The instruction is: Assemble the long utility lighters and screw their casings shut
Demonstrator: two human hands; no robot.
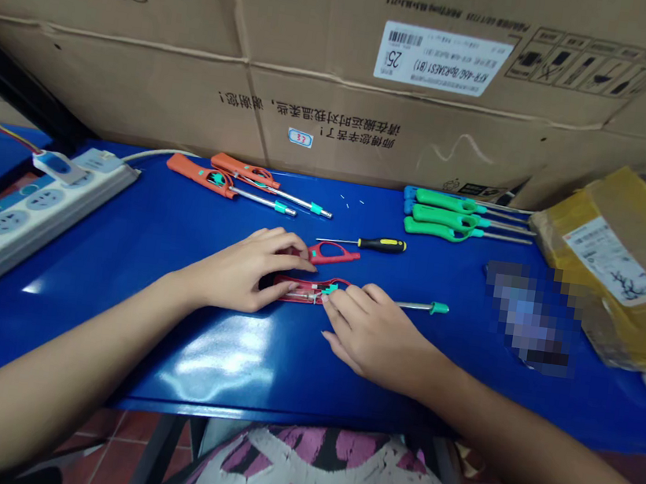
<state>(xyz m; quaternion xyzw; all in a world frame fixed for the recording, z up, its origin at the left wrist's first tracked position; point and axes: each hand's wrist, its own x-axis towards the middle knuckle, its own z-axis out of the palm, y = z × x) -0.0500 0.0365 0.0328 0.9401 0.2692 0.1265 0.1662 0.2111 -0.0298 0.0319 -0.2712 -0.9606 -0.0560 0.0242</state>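
Note:
On the blue table [149, 251] lies an opened red lighter body [301, 290] with a long metal nozzle ending in a teal tip [439, 308]. My left hand [248, 268] rests over its left end, fingers curled down on it. My right hand [371, 328] pinches at the small teal part [329, 289] in the middle of the body. Just behind lies the loose red handle cover [333, 254]. A small screwdriver [379, 244] with a black and yellow handle lies beyond that.
Two orange long-nozzle lighters [230, 178] lie at the back left, several green ones [451, 215] at the back right. A white power strip [24, 206] sits far left. Cardboard boxes [346, 62] wall the back. A yellow padded parcel [617, 265] lies at the right.

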